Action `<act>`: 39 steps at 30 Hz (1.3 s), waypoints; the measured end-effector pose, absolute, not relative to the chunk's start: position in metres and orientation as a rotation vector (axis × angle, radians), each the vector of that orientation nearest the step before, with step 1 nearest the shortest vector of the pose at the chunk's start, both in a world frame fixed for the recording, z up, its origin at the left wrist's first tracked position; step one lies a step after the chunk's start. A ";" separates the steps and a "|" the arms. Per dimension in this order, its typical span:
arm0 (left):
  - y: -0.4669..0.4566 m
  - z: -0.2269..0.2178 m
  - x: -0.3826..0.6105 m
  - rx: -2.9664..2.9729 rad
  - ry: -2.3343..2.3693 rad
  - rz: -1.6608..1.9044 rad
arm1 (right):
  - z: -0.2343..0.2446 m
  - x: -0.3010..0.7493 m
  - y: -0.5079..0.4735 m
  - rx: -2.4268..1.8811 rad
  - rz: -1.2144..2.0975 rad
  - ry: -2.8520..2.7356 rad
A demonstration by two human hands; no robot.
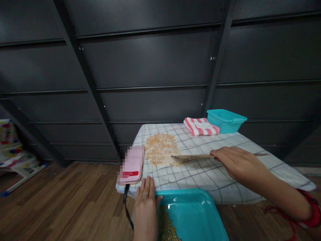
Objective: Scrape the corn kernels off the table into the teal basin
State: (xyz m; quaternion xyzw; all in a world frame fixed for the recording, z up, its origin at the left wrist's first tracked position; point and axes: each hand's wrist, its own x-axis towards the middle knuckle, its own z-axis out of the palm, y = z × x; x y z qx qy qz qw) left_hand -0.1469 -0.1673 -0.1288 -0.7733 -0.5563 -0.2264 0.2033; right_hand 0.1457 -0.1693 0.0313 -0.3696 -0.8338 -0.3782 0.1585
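My right hand (pixel 233 164) grips a thin, flat piece of cardboard (pixel 194 156), seen nearly edge-on above the checked cloth. The cardboard's left tip reaches the lower right side of a spread pile of yellow kernels (pixel 160 147) mixed with fine white grains. At the near table edge, my left hand (pixel 144 207) holds the left rim of a turquoise plastic tub (pixel 195 214). Its fingers are straight and close together, with the thumb by the rim. Greenish-brown beans (pixel 167 227) lie along the tub's left side. My left hand hides part of that side.
A pink phone-like device (pixel 131 165) with a black strap (pixel 126 204) rests at the table's left edge. Toward the back right are a folded red-and-white striped cloth (pixel 201 126) and another turquoise tub (pixel 225 121). A dark panelled wall (pixel 150 67) rises behind the table.
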 end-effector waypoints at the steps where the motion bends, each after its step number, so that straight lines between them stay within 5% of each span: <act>1: -0.167 -0.129 -0.147 -2.157 -1.552 -0.629 | 0.030 0.145 -0.168 -1.055 -1.078 -2.388; 31: -0.169 -0.123 -0.145 -2.105 -1.542 -0.572 | 0.035 0.117 -0.193 -1.104 -0.731 -2.492; 39: -0.168 -0.124 -0.145 -2.089 -1.501 -0.531 | 0.037 0.117 -0.184 -1.097 -0.912 -2.429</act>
